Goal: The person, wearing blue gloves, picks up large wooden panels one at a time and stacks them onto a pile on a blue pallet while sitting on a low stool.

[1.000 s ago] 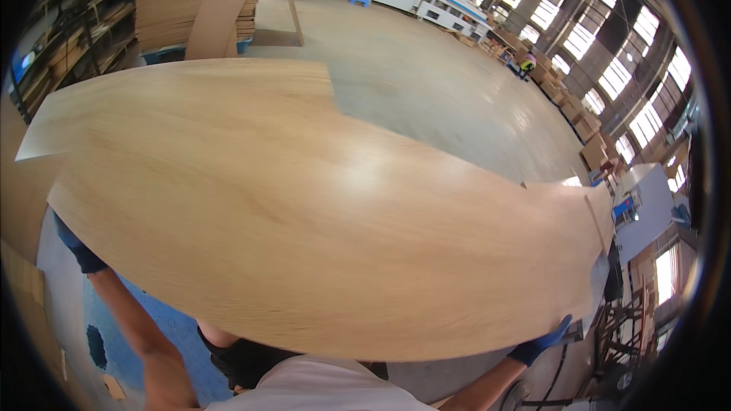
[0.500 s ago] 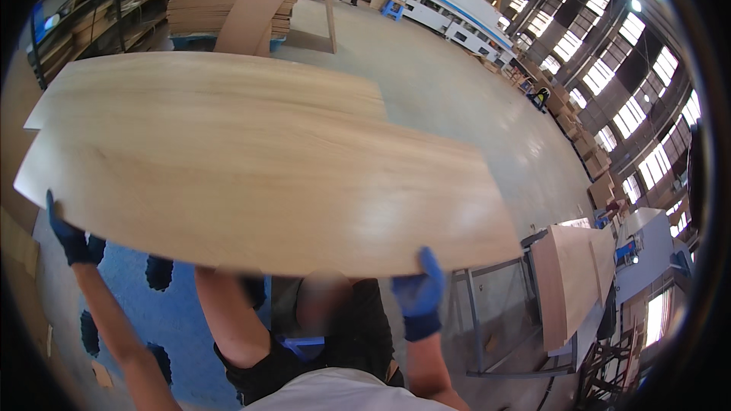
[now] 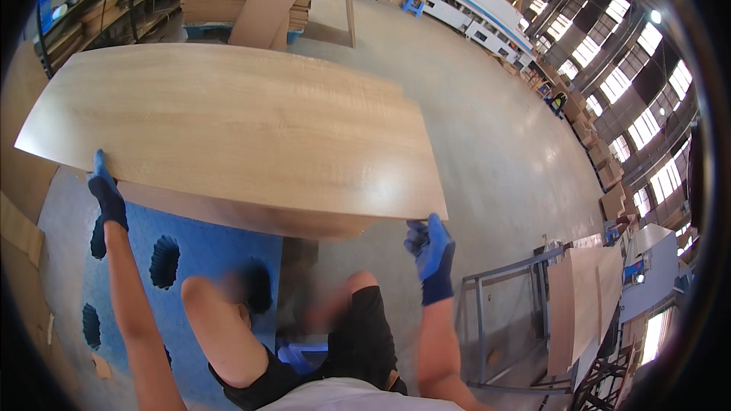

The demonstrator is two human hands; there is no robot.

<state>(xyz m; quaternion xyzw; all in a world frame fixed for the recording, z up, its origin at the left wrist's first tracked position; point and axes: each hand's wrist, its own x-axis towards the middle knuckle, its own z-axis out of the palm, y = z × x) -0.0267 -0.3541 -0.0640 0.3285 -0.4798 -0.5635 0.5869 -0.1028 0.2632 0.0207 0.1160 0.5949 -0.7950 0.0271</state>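
Floor [image 3: 502,160]: grey, right of centre.
Board [image 3: 236,125]: upper left, beyond both hands, long axis left–right.
Left hand [image 3: 107,192]: gripping Board's near edge.
Right hand [image 3: 435,257]: gripping lower-right corner.

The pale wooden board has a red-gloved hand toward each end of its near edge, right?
Not red: the head view shows the left hand and the right hand gloved in blue, each toward one end of the near edge of the pale wooden board.
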